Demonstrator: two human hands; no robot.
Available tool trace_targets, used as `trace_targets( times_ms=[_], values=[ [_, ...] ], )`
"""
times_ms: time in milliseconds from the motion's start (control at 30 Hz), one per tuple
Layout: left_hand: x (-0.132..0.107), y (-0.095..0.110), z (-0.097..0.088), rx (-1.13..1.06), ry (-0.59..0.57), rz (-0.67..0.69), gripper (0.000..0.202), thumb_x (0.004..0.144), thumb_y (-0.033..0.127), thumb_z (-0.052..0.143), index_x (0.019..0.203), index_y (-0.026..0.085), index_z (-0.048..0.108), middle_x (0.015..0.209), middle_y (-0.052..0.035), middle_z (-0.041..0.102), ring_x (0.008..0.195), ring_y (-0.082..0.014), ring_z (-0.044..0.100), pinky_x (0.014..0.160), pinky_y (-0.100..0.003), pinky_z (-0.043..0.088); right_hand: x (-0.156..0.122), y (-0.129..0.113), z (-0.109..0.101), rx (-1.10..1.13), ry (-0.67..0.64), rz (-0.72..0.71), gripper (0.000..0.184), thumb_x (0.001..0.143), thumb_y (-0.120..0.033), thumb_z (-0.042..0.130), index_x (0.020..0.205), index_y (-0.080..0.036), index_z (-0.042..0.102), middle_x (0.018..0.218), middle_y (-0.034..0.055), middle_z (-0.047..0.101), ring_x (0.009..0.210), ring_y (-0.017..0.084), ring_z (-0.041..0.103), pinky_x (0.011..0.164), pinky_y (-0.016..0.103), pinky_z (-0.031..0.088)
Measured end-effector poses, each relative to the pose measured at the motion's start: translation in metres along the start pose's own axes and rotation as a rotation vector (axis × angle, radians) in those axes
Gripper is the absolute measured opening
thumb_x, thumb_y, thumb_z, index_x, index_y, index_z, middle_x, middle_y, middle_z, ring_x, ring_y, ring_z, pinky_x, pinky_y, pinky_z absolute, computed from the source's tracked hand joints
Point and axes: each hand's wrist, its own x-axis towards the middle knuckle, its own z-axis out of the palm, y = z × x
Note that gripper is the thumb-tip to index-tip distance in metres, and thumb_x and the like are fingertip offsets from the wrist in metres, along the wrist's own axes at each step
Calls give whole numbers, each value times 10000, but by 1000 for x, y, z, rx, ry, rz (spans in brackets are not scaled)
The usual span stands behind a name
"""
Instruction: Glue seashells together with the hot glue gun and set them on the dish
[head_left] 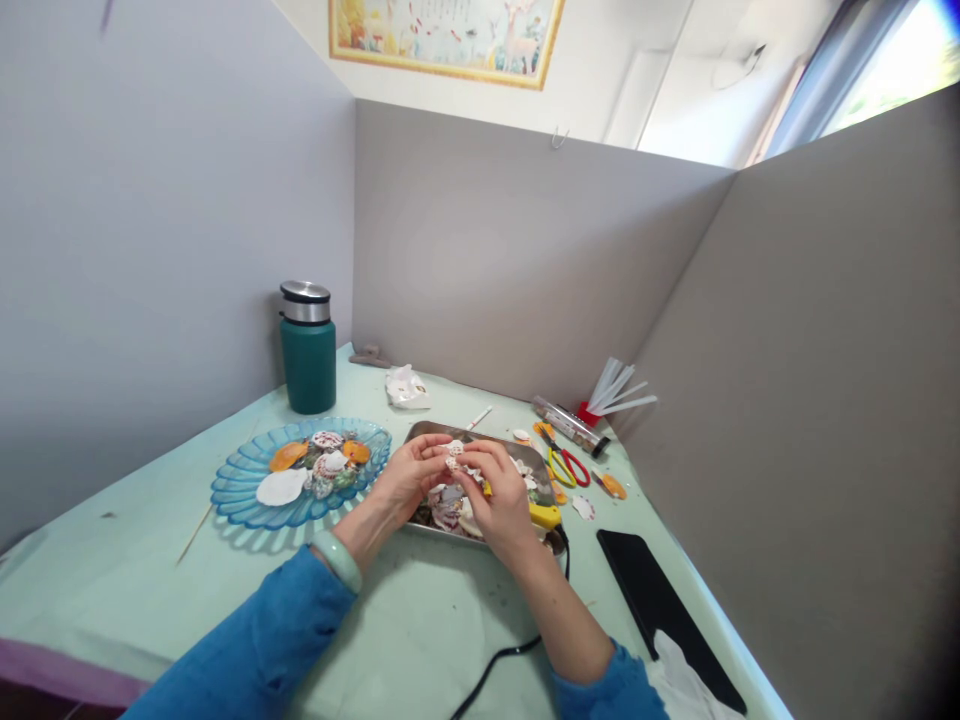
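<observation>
Both hands up over the metal tray [457,539], fingertips meeting. My left hand [420,470] and right hand [487,485] each have a grip closed on one small white piece [453,456], pinched between thumbs and fingers. So it lies right at the fingertips, neither hand nearer. Looks like a shell bit; too small and too covered to call its long axis.

Directly below: the tray's heap of shells, partly hidden by my hands. Yellow-handled tool [545,515] lies at the tray's right side, just beside my right hand and partly behind it; its black cable [517,650] runs toward me over the table [405,620]. Nothing visible between the two hands except the piece; tool and cable are the nearest clutter, right side.

Left of the tray: blue plate [231,495] with shells, green bottle [308,365] behind it. Right: scissors [553,448], clear tube [568,424], pale sticks [622,385], then a black slab [660,610] closer to me.
</observation>
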Motion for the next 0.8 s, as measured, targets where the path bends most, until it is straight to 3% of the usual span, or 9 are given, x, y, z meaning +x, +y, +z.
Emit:
trace_targets(
  times_ms=[500, 800],
  values=[
    [2, -1, -5, 19, -31, -27, 399, 545, 111, 829, 891, 111, 630, 671, -2, 652, 593, -93, 605, 589, -207, 476, 0, 5, -2, -37, -4, -21, 132, 887, -207, 552, 957, -231, 661, 949, 63, 601, 890, 192, 588, 788, 349, 492],
    [1, 0, -3, 41, -43, -12, 409, 531, 129, 834, 888, 114, 635, 670, -10, 654, 587, -100, 607, 583, -211, 469, 2, 6, -3, -50, -34, -70, 155, 888, -193, 537, 993, -238, 641, 1001, 67, 613, 945, 200, 584, 829, 373, 487]
  ],
)
